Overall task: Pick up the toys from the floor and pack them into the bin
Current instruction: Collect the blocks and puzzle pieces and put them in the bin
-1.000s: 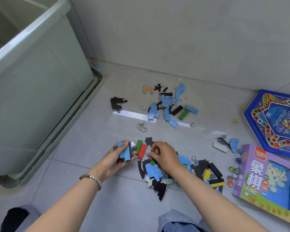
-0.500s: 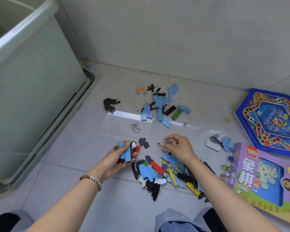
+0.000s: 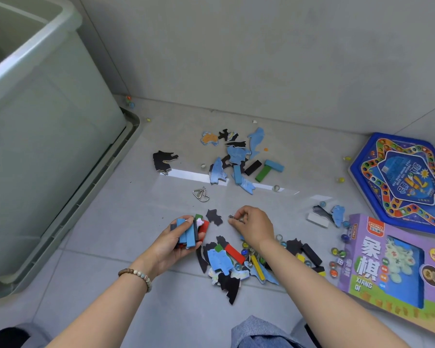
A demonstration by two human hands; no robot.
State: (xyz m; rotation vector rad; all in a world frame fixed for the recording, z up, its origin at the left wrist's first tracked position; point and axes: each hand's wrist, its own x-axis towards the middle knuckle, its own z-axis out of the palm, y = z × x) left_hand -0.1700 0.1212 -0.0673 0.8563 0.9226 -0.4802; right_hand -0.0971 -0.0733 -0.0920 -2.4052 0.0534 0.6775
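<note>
My left hand grips a bundle of blocks and puzzle pieces, blue, black, red and green. My right hand pinches a small metal ring puzzle just above the floor. Below both hands lies a near pile of puzzle pieces, blocks and marbles. A second scatter of blue and black pieces with blocks lies farther off. A wire puzzle lies between the two. The pale green bin stands at the left.
A purple game box and a blue hexagonal board lie at the right, with loose marbles and a white block beside them. A wall runs along the back. My knees show at the bottom edge.
My right hand has lifted off the near pile, uncovering it, and moved up with the small metal ring puzzle in its fingers. My left hand has kept its bundle and gained the red and green blocks.
</note>
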